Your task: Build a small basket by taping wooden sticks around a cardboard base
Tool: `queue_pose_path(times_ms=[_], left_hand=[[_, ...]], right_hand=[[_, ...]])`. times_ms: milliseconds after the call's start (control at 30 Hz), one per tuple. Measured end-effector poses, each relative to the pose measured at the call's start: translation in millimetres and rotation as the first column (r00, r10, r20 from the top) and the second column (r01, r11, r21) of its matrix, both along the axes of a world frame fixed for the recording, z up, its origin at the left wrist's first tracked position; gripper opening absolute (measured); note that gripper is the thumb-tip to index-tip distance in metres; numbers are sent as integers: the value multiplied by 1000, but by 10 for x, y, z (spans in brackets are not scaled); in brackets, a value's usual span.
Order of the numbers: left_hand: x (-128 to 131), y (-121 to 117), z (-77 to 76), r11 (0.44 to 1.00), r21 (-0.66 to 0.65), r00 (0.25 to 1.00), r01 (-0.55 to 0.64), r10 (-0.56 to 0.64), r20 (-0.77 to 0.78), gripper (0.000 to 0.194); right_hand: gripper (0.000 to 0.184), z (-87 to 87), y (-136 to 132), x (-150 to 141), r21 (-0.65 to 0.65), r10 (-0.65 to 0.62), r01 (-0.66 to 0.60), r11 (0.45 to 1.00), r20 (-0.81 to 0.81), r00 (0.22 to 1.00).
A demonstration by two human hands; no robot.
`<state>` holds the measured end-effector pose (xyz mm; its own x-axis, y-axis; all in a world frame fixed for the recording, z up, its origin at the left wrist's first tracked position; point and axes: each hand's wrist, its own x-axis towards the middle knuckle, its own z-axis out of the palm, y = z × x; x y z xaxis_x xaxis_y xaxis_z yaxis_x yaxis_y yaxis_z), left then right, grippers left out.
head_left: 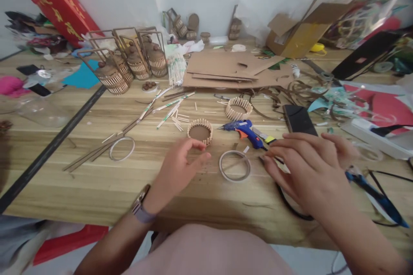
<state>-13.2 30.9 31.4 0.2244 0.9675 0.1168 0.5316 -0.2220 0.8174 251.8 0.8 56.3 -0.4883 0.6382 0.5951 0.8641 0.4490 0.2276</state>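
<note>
My left hand [182, 169], with a watch [142, 206] on its wrist, hovers at the near side of a round cardboard base ringed with short sticks [200, 132]. Its thumb and index finger are apart, with nothing visible between them. Over the right side of the table is my right hand [309, 172], fingers loosely stretched and slightly blurred; I see nothing held in it. Between the hands lies a roll of tape [235, 166]. A blue glue gun [243, 130] rests beyond it, nozzle towards the stick ring. Behind the gun sits a second stick ring [238, 108].
Small lantern-like stick models [111, 77] stand at the back left, near a dish of brown beads [150, 87]. Loose sticks [177, 120] and a white ring [121, 149] lie left. Cardboard sheets [219, 66] are at the back. Blue-handled pliers [377, 195] lie right.
</note>
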Motion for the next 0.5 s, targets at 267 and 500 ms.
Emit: queue_pose_path(times_ms=[267, 500], left_hand=[[156, 461, -227, 932, 226, 787, 282, -90, -610, 32], [146, 580, -128, 942, 146, 794, 302, -163, -586, 12]], right_hand=[[37, -29, 147, -34, -291, 23, -63, 955, -139, 990], [45, -69, 307, 133, -500, 35, -164, 850, -257, 966]])
